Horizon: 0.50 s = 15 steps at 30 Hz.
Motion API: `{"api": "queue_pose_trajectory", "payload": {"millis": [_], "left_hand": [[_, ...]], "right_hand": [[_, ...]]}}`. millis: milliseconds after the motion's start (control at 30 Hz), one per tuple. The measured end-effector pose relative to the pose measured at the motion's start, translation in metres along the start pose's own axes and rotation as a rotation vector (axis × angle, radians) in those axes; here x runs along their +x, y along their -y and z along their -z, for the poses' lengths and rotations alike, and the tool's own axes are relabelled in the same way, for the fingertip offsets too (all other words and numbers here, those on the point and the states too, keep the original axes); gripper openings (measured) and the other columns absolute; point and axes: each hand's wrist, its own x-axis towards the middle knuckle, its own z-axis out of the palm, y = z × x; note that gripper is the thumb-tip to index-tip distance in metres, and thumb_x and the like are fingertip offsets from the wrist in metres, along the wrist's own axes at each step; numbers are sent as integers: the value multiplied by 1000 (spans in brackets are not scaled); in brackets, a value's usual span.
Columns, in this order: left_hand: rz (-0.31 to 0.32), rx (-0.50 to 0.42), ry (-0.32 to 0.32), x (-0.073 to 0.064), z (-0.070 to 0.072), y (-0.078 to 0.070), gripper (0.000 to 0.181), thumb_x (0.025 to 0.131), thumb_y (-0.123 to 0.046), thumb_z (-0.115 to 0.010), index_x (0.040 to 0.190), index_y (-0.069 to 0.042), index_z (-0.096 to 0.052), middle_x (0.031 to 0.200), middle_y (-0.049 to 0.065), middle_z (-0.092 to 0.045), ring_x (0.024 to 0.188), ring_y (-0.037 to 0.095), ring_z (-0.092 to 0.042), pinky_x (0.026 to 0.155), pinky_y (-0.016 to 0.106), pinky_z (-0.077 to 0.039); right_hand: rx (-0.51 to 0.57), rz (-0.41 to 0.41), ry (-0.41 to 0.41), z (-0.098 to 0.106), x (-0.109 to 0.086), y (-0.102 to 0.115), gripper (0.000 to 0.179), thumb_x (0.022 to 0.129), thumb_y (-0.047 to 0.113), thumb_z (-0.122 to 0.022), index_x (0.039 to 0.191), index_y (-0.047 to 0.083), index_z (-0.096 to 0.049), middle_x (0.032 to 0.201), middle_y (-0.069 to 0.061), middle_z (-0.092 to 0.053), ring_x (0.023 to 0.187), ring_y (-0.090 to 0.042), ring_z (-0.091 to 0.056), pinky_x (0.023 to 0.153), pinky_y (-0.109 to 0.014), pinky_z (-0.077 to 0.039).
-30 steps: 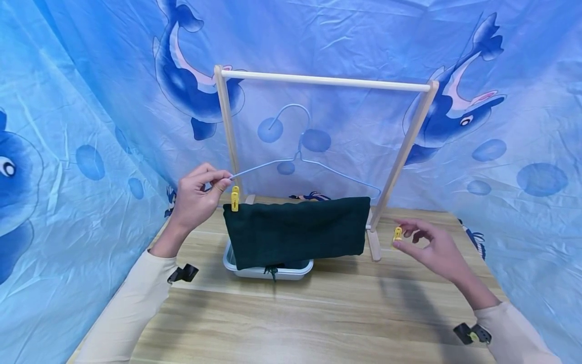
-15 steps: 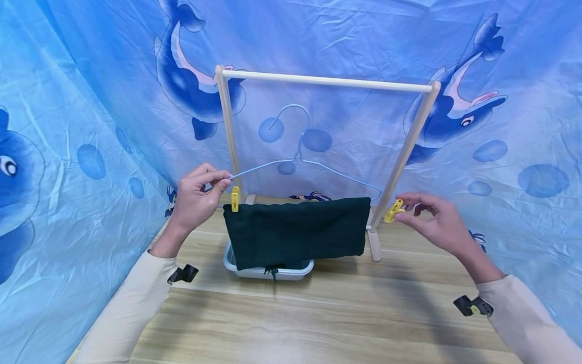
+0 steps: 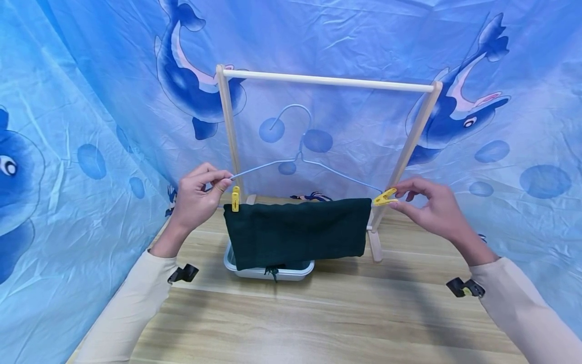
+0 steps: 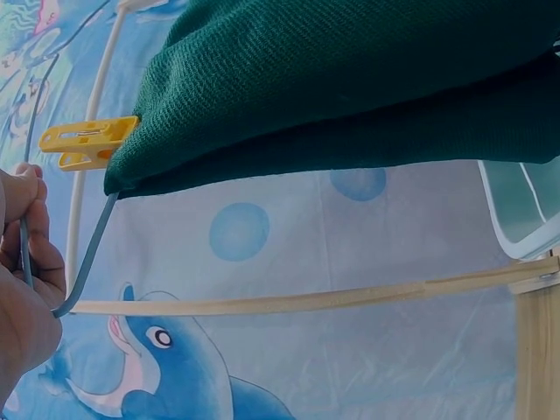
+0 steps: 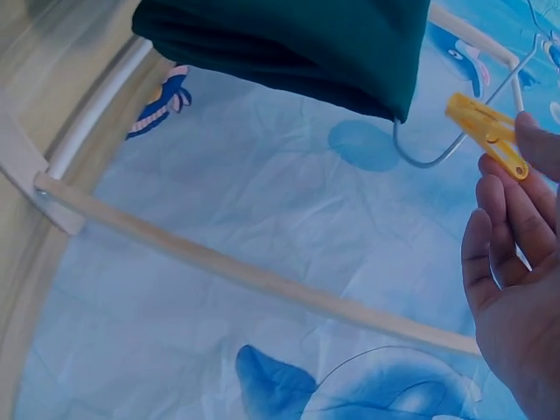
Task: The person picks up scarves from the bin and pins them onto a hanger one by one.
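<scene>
A light-blue wire hanger (image 3: pixel 273 163) carries a folded dark green cloth (image 3: pixel 300 230) draped over its lower bar. My left hand (image 3: pixel 198 194) grips the hanger's left end. Close by, a yellow clothespin (image 3: pixel 235 199) is clamped on the cloth's upper left corner; the left wrist view also shows this clothespin (image 4: pixel 87 142) biting the fabric. Between thumb and fingertips, my right hand (image 3: pixel 429 206) pinches a second yellow clothespin (image 3: pixel 384 197) at the cloth's upper right corner. In the right wrist view that pinched clothespin (image 5: pixel 486 131) is apart from the cloth, near the hanger's bent end.
Behind the hanger stands a wooden rack with a white top rail (image 3: pixel 327 80). A pale tray (image 3: pixel 273 274) sits on the wooden table (image 3: pixel 291 318) beneath the cloth. Blue dolphin-print curtain (image 3: pixel 354 45) surrounds the table at the back and sides.
My right hand has risen and moved left with its clothespin, from beside the rack's right foot to the cloth's right corner. My left hand, the hanger and the cloth stay put.
</scene>
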Motion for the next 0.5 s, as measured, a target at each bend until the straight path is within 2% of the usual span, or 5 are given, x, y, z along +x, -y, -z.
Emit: {"api": "queue_pose_trajectory", "payload": {"millis": [267,500], "left_hand": [[-6,1,8,1,0,-1,11,87,11,-74,95,6,-78,78,8,-62,71,8,-49,61,18,-37],[-10,0,6,3,0,-1,10,87,12,-73,95,7,-78,77,9,-61,71,7,-50,61,17,-37]], "right_hand": [[-61,148,-34,-8,14,4,26,72,-6,-88,94,6,-80,83,-3,-75,69,-2,-54,62,-14,-42],[-95,250,-71,-13,20,10,23,71,-9,-87,89,5,-82,78,-3,-74,64,-6,-56,57,-12,-41]]}}
